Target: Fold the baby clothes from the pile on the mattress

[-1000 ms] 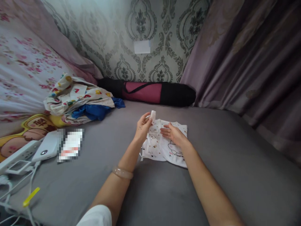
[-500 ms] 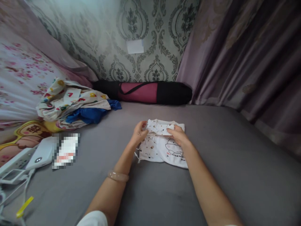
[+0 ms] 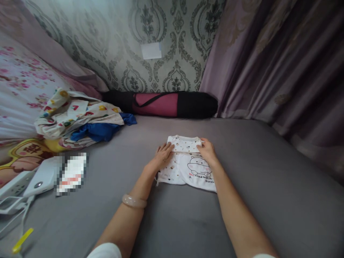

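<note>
A small white baby shirt (image 3: 185, 168), printed with little specks and a cartoon animal above some lettering, lies on the grey bed sheet (image 3: 182, 222). Its top part is folded over into a band across the upper edge. My left hand (image 3: 163, 154) rests flat on the left side of this band, fingers stretched out. At the band's right end, my right hand (image 3: 207, 150) pinches the edge between thumb and fingers. My right hand and forearm hide part of the shirt's right side. A thin tie sticks out at the shirt's lower left.
A black and maroon long bag (image 3: 158, 104) lies against the patterned wall. To the left are crumpled clothes (image 3: 80, 111) with a blue cloth (image 3: 98, 132), a power strip (image 3: 16, 184), a white device (image 3: 44, 179), cables and a yellow strip (image 3: 23, 240). Curtains hang on both sides.
My left hand has gone from holding the band's left end to lying flat on it. The folded band now lies flatter, and my right hand has shifted slightly at its right end.
</note>
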Motion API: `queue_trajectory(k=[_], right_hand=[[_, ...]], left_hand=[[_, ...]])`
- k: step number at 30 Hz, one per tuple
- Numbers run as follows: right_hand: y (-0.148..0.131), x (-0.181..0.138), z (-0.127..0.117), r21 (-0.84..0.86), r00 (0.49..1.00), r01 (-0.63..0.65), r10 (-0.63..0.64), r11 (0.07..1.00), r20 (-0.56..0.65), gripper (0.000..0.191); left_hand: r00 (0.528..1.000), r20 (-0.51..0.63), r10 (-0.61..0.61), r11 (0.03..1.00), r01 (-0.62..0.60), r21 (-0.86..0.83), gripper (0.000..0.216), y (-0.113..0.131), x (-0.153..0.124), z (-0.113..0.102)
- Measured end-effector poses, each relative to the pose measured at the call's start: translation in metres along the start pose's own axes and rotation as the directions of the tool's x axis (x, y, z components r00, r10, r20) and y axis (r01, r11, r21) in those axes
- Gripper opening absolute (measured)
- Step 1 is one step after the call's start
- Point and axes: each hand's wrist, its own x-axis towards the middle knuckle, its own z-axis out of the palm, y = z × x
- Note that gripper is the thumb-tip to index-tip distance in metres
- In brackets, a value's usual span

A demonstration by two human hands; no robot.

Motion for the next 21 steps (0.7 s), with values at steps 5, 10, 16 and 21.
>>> queue_trajectory(k=[5, 10, 16, 21], right_hand=[[-0.001, -0.005, 0.0, -0.025, 0.993, 0.009, -0.012, 1.0, -0.119, 0.055], [-0.011, -0.019, -0.001, -0.216, 0.962, 0.154, -0.196, 0.964, -0.191, 0.049], [-0.038, -0.042, 0.013, -0.408, 0.924, 0.376, -0.37, 0.832, 0.096, 0.058], [-0.042, -0.052, 0.023, -0.497, 0.947, 0.308, -0.209, 0.811, 0.245, 0.067]], left_hand=[[0.998, 0.058, 0.007, 0.993, -0.014, 0.121, 0.049, -0.003, 0.002, 0.001], [0.994, 0.106, -0.012, 0.983, -0.008, 0.183, 0.053, 0.001, 0.003, -0.001], [0.996, 0.079, 0.043, 0.986, -0.055, 0.158, 0.057, 0.009, 0.002, -0.005], [0.987, 0.148, 0.062, 0.974, -0.092, 0.209, 0.059, 0.005, 0.001, -0.001]])
